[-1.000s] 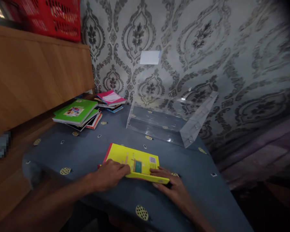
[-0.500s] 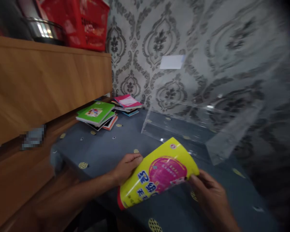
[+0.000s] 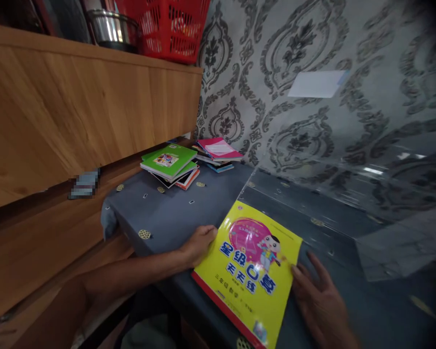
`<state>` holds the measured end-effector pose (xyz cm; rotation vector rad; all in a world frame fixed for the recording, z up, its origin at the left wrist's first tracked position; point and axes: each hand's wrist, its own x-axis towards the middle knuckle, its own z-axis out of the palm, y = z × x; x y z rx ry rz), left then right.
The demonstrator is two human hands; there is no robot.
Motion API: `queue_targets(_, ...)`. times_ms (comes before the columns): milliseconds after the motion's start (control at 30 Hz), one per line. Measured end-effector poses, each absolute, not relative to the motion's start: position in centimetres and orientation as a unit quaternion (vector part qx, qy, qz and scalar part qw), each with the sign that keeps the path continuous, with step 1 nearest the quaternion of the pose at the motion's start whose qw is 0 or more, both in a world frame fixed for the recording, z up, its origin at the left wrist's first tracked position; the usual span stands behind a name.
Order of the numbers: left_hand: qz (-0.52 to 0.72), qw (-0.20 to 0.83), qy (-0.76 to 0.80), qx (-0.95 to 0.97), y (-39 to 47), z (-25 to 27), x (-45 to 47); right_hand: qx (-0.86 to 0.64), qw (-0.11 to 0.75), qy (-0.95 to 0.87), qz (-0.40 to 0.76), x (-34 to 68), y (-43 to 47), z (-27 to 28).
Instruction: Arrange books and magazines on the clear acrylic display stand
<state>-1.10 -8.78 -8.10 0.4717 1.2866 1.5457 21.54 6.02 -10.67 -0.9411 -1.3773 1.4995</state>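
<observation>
A yellow book (image 3: 254, 271) with a red spine edge, a pink circle and a cartoon child on its cover lies tilted before me, its printing upside down. My left hand (image 3: 200, 243) pinches its left edge, thumb on top. At the right edge, my right hand (image 3: 321, 300) touches the cover with the thumb tip while its other fingers spread away from the book. Just beyond the book stands a clear plastic box (image 3: 305, 203), see-through and hard to outline, with a white label (image 3: 318, 83) at its upper part.
A stack of books with a green one (image 3: 170, 162) on top lies at the table's far left. Behind it is another stack topped by a pink book (image 3: 221, 148). The blue tablecloth (image 3: 170, 213) covers the table. A wooden cabinet (image 3: 94, 106) carries a red basket (image 3: 170, 29) and metal pot (image 3: 114, 29).
The yellow book has gone from curved to flatter, showing more of its cover. My right hand's fingers have loosened and spread. The view has shifted, so the stacks appear farther right.
</observation>
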Motion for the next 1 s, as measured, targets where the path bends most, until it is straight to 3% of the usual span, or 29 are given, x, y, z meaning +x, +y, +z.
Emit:
queue_targets(67,0.562,0.454,0.615,0.315,-9.2,-7.5,-2.3,-0.400,0.427,-0.561,0.586,21.2,5.5,-10.5)
queue_targets(167,0.359,0.244,0.717,0.545,-10.1,-6.5,-4.0,-0.405,0.406,-0.617,0.540,21.0,4.7,-10.1)
queue_targets(233,0.235,0.129,0.753,0.602,-10.3,-6.1,-4.9,-0.396,0.393,-0.654,0.511,20.8,4.4,-10.2)
queue_targets(367,0.189,0.028,0.716,0.671,-8.4,-6.2,-5.8,-0.374,0.390,-0.713,0.446,20.7,4.6,-11.2)
queue_targets(633,0.212,0.002,0.658,0.723,-2.4,-8.5,-6.1,-0.360,0.332,-0.859,0.148,20.3,3.8,-10.5)
queue_targets(833,0.171,-0.018,0.643,0.746,-0.9,-8.2,-6.4,-0.266,0.189,-0.935,0.139,14.2,2.1,-8.5)
queue_targets(1000,0.223,0.005,0.628,0.745,-0.4,-8.6,-7.0,-0.269,0.098,-0.949,0.133,10.4,2.0,-7.9)
